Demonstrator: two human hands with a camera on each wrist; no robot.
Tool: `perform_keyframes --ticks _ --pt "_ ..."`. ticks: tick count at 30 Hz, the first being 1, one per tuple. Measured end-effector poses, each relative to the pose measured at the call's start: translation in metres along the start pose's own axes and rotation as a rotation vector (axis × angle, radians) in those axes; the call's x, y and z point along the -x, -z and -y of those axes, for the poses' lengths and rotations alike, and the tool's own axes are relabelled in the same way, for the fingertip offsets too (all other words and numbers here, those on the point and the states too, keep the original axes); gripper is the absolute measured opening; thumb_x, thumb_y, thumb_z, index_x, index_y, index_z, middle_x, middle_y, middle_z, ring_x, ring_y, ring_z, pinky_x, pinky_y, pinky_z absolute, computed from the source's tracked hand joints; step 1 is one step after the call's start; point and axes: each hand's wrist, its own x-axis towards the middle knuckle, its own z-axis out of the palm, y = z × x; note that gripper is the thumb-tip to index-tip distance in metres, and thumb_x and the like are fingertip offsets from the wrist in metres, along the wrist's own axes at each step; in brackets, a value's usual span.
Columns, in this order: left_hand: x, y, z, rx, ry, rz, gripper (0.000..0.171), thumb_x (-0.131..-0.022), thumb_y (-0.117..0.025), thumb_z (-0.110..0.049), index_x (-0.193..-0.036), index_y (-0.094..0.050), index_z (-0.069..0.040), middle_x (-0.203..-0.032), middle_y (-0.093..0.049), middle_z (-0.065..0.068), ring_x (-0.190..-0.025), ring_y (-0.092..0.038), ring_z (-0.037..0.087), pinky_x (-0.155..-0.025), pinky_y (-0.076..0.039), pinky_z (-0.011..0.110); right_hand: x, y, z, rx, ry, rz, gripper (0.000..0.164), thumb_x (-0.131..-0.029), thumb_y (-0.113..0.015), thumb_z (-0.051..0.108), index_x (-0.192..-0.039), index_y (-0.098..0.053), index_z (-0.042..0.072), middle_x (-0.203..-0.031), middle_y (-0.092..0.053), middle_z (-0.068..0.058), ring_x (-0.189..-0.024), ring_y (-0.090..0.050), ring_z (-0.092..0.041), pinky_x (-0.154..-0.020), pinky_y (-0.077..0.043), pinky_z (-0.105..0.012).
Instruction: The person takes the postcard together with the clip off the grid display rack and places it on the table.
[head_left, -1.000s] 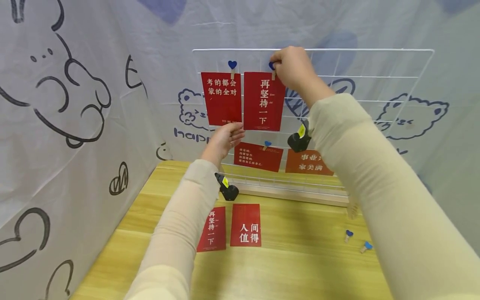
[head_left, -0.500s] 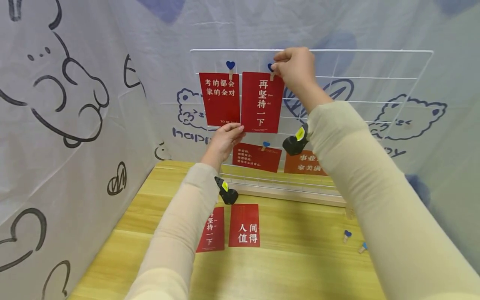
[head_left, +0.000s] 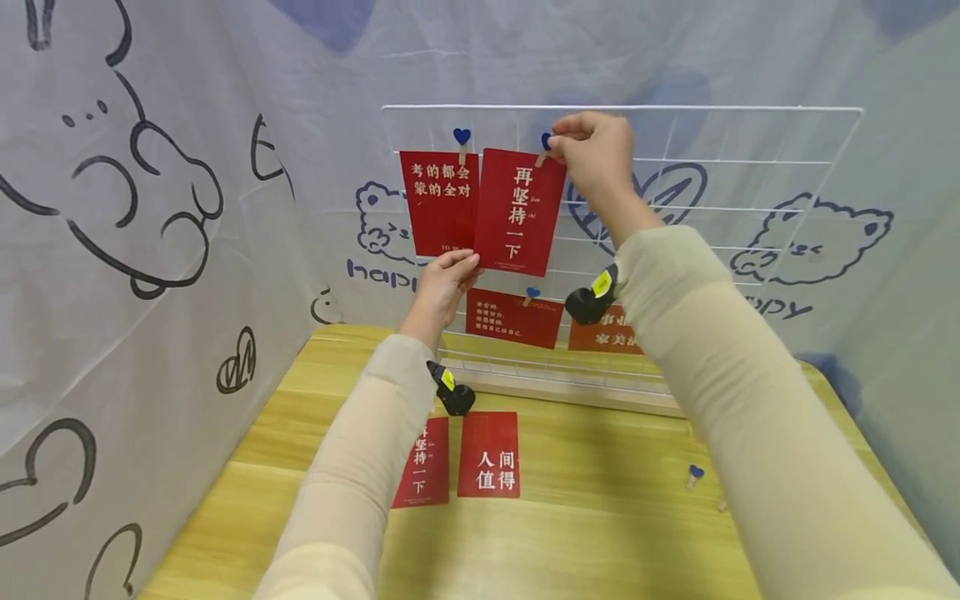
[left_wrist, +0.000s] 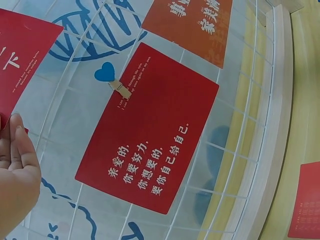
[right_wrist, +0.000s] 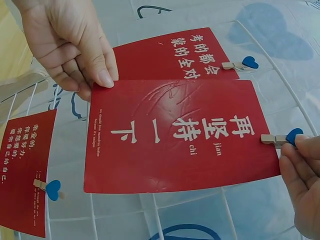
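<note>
The red card [head_left: 517,215] tilts in front of the white grid [head_left: 720,107], its lower left corner pinched by the left hand [head_left: 441,287]; the right hand [head_left: 600,158] pinches its heart clip [right_wrist: 280,138]. 2 other cards [head_left: 489,435] lie on the table [head_left: 600,517].

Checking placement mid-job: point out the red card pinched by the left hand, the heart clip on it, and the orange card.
Pinched red card [right_wrist: 172,145]: right wrist view, middle of its face.
Heart clip [right_wrist: 279,139]: right wrist view, wooden body beside the heart.
Orange card [left_wrist: 191,29]: left wrist view, printed face.
</note>
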Motion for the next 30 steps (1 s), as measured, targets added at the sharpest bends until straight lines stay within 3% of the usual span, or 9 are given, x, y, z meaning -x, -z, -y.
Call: perform_keyframes --ticks 2,4,9,13,20,22,27,30 --pt "0.0 0.001 0.001 0.018 -0.005 -0.001 0.004 -0.083 -0.055 -0.002 -0.085 -0.057 -0.005 -0.077 -0.055 0.002 -0.069 -0.055 0.012 -0.09 -0.037 0.035 -0.011 -0.002 -0.014 0.002 0.029 -0.022 0.025 -0.069 -0.072 0.027 -0.092 -0.067 0.02 -0.092 -0.061 0.0 -0.079 -0.059 -0.018 -0.067 -0.049 -0.029" --pt "0.0 0.001 0.001 0.026 -0.009 -0.003 0.004 -0.083 -0.055 -0.002 -0.084 -0.057 -0.006 -0.077 -0.056 0.002 -0.068 -0.055 0.012 -0.088 -0.039 0.033 -0.007 -0.003 -0.014 0.011 0.048 -0.043 0.023 -0.07 -0.071 0.028 -0.091 -0.067 0.02 -0.091 -0.062 -0.001 -0.078 -0.059 -0.018 -0.068 -0.049 -0.029" --pt "0.001 0.002 0.0 0.03 -0.02 -0.006 0.005 -0.083 -0.055 -0.002 -0.082 -0.057 -0.007 -0.076 -0.056 0.002 -0.067 -0.055 0.011 -0.089 -0.038 0.034 0.013 -0.002 0.003 -0.019 0.062 -0.092 0.016 -0.071 -0.071 0.022 -0.086 -0.069 0.018 -0.085 -0.062 -0.003 -0.076 -0.058 -0.017 -0.066 -0.049 -0.025" --pt "0.002 0.002 -0.002 0.034 -0.027 -0.013 0.006 -0.082 -0.055 -0.002 -0.08 -0.057 -0.007 -0.075 -0.056 0.001 -0.066 -0.055 0.011 -0.088 -0.038 0.034 0.025 0.001 0.018 -0.055 0.025 -0.094 0.013 -0.072 -0.07 0.017 -0.085 -0.069 0.016 -0.085 -0.063 -0.003 -0.076 -0.058 -0.016 -0.064 -0.049 -0.022" --pt "0.004 0.001 -0.002 0.045 -0.035 -0.007 0.008 -0.083 -0.054 -0.001 -0.08 -0.057 -0.007 -0.074 -0.055 0.002 -0.066 -0.055 0.011 -0.089 -0.037 0.035 0.03 0.009 0.022 -0.157 0.07 -0.1 0.015 -0.069 -0.072 0.015 -0.084 -0.069 0.013 -0.085 -0.064 -0.005 -0.072 -0.06 -0.017 -0.063 -0.049 -0.021" --pt "0.004 0.002 -0.002 0.049 -0.034 -0.006 0.007 -0.083 -0.054 0.0 -0.08 -0.057 -0.007 -0.074 -0.055 0.002 -0.066 -0.055 0.011 -0.091 -0.036 0.037 0.051 0.013 0.041 -0.143 0.08 -0.094 0.015 -0.071 -0.071 0.013 -0.085 -0.069 0.01 -0.086 -0.063 -0.005 -0.072 -0.06 -0.017 -0.066 -0.049 -0.021" --pt "0.008 0.004 -0.003 0.032 -0.039 -0.002 0.005 -0.083 -0.054 -0.001 -0.085 -0.057 -0.004 -0.078 -0.054 0.003 -0.068 -0.054 0.011 -0.092 -0.035 0.038 0.125 0.022 0.113 -0.103 0.077 -0.111 0.014 -0.077 -0.062 0.002 -0.09 -0.065 -0.002 -0.081 -0.061 -0.008 -0.069 -0.058 -0.016 -0.069 -0.048 -0.022" --pt "0.01 0.003 -0.002 0.008 -0.034 0.001 0.004 -0.083 -0.054 -0.002 -0.086 -0.057 -0.004 -0.078 -0.054 0.003 -0.069 -0.054 0.011 -0.09 -0.037 0.035 0.146 0.029 0.133 -0.146 0.047 -0.113 0.015 -0.078 -0.06 -0.001 -0.091 -0.063 -0.006 -0.079 -0.06 -0.007 -0.066 -0.057 -0.013 -0.07 -0.048 -0.021"
